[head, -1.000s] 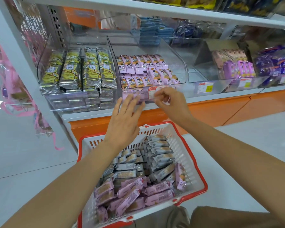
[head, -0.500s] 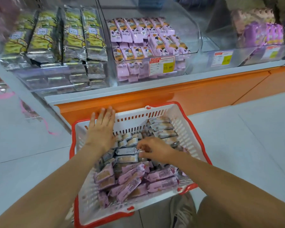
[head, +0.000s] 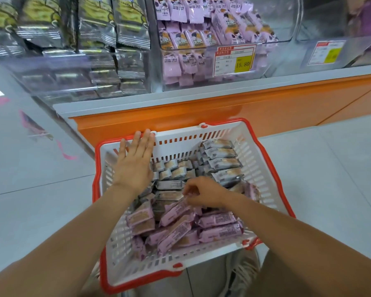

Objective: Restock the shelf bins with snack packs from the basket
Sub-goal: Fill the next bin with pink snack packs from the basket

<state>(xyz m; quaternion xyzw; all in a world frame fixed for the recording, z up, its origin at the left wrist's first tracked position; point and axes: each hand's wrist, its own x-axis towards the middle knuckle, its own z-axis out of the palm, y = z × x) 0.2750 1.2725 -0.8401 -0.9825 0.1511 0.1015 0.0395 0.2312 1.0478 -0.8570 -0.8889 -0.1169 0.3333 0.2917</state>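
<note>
A white basket with a red rim sits on the floor below the shelf, holding several pink snack packs near me and grey ones farther back. My left hand lies flat with straight fingers over the basket's far left corner, fingertips at the rim. My right hand is down in the middle of the basket, its fingers pinching the end of a pink snack pack. Above, a clear shelf bin holds rows of pink packs behind a price label.
A clear bin of silver and yellow-green packs stands left of the pink bin. Another clear bin with a yellow price tag is to the right. An orange shelf base runs behind the basket. Grey tiled floor surrounds it.
Both hands came down from the pink shelf bin into the basket. The right hand has moved nearer onto a pink pack and pinches it; the view tilted down and closer.
</note>
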